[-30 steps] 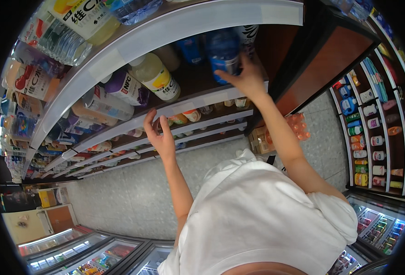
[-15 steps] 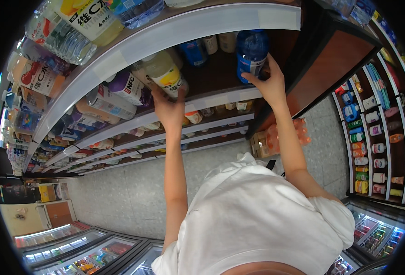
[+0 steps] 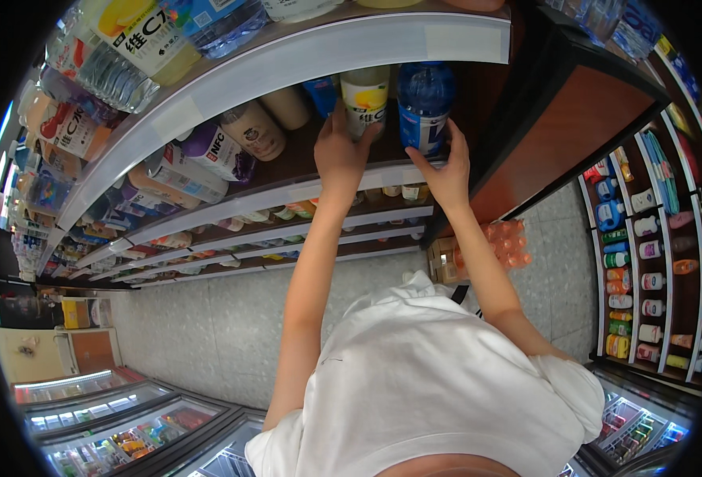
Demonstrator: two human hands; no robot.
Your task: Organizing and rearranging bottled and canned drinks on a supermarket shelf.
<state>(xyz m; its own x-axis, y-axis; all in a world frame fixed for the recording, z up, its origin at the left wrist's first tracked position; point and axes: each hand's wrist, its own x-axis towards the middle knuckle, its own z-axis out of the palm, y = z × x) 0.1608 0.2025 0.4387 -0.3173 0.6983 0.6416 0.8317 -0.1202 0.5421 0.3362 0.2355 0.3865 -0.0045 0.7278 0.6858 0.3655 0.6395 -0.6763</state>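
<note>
My left hand [image 3: 343,159] is wrapped round a clear bottle of pale yellow drink [image 3: 364,91] with a yellow and white label. The bottle stands upright on the middle shelf. Just to its right is a blue-labelled bottle of dark blue drink [image 3: 425,103], close to the shelf's right end. The thumb and fingers of my right hand [image 3: 449,171] curve round the lower part of this blue bottle. Behind my left hand, a second blue bottle [image 3: 319,97] is partly hidden. Left of that stand brown bottles [image 3: 253,131] and a purple-capped juice bottle [image 3: 217,151].
A pale shelf edge [image 3: 303,67] juts out above my hands, with large drink bottles on it. A dark upright panel [image 3: 558,119] bounds the shelf at right. On the floor sit a carton [image 3: 442,261] and a pack of orange-pink bottles [image 3: 502,246]. Glass-fronted coolers [image 3: 136,429] stand behind me.
My left hand has moved the yellow drink bottle right, beside the blue one, uncovering brown bottles. My right hand has shifted lower on the blue bottle. The view has tilted slightly.
</note>
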